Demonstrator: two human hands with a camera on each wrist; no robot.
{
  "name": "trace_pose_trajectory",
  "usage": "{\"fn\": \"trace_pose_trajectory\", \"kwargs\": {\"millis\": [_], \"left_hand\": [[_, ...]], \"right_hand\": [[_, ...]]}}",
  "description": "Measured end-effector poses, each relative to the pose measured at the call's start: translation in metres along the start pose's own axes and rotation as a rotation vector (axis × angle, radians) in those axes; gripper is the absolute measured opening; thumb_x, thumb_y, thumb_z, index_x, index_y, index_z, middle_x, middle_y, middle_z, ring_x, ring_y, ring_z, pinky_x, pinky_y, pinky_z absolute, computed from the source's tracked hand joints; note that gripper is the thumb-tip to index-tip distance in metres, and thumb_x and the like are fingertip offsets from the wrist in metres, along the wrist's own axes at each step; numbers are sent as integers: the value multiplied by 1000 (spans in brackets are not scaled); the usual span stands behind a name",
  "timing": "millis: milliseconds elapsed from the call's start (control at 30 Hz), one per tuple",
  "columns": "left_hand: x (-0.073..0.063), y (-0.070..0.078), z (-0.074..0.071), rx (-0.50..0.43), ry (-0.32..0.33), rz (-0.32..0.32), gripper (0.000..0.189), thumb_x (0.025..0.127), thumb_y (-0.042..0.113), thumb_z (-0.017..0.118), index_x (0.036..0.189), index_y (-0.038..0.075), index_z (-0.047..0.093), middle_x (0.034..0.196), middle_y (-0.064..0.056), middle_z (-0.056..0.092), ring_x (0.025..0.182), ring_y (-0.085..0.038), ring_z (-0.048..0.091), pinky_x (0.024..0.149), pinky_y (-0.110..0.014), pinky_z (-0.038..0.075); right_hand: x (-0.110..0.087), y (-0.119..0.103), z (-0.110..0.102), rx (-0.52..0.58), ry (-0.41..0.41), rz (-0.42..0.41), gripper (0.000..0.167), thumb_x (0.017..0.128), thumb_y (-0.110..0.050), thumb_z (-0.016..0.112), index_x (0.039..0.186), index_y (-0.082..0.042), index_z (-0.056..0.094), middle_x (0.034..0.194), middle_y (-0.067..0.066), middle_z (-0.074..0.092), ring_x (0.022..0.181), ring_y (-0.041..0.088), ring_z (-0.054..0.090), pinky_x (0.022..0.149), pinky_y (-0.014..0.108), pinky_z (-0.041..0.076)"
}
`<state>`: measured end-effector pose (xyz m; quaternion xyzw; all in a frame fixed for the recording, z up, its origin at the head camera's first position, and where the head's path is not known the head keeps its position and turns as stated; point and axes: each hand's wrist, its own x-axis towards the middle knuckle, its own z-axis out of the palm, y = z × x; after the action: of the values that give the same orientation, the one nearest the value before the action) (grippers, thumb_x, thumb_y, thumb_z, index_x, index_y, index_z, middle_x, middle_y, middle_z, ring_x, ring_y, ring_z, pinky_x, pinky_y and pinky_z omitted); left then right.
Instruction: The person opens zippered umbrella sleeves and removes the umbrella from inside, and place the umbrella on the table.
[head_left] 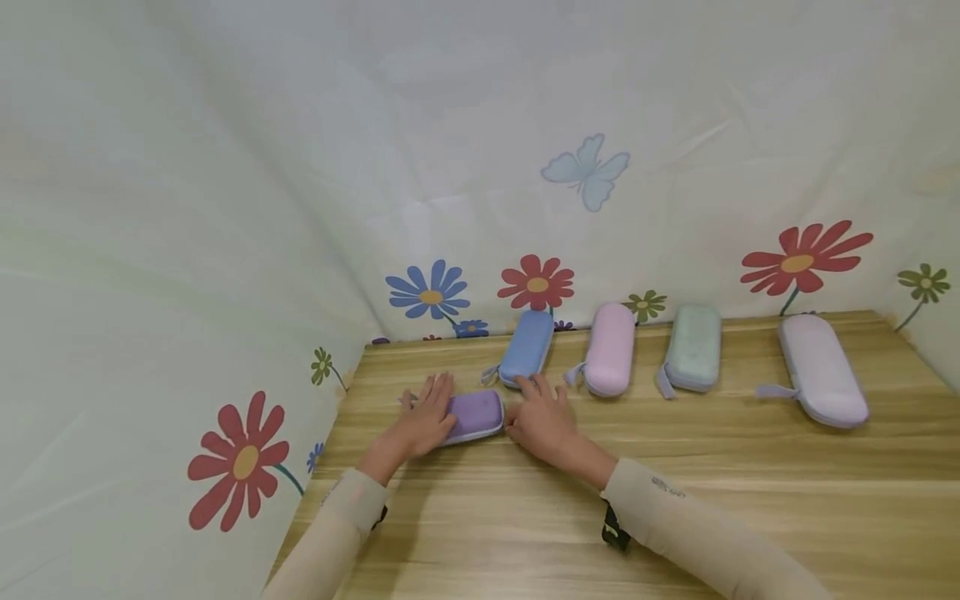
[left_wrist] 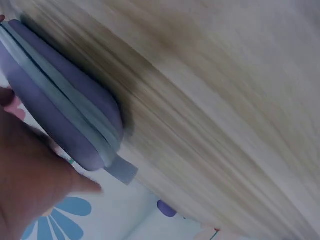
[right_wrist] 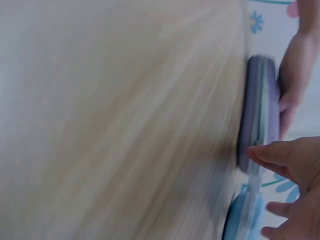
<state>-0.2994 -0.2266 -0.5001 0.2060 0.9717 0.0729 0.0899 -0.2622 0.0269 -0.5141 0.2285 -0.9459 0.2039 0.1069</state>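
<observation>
A purple zippered case [head_left: 477, 412] lies crosswise at the left of the wooden table. My left hand [head_left: 425, 422] rests across its left end, fingers spread and fairly straight, covering that end. From this end a grey loop [left_wrist: 121, 169] sticks out in the left wrist view, and a dark line runs between the grey zipper tapes [left_wrist: 65, 100]. At the opposite end is my right hand [head_left: 546, 422]; in the right wrist view its thumb and index finger pinch at the case's zipper, hiding the pull. The other right fingers overlap the near end of a blue case [head_left: 527, 346] in the head view.
To the right, a pink case [head_left: 610, 350], a green case [head_left: 693, 346] and a pale lilac case [head_left: 823, 371] stand in a row with the blue one, loops toward the left. A white flowered curtain [head_left: 480, 167] borders the wooden table [head_left: 675, 500] behind and at the sides.
</observation>
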Motion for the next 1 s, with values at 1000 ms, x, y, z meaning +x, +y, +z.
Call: {"fn": "trace_pose_trajectory", "kwargs": {"millis": [1000], "left_hand": [[15, 16, 22, -50, 237, -169, 83, 101, 51, 50, 161, 2, 21, 168, -23, 10, 155, -41, 9, 106, -80, 22]], "right_hand": [[-13, -27, 8, -43, 58, -7, 7, 83, -33, 84, 78, -30, 80, 144, 13, 53, 136, 44, 41, 103, 68, 34]]}}
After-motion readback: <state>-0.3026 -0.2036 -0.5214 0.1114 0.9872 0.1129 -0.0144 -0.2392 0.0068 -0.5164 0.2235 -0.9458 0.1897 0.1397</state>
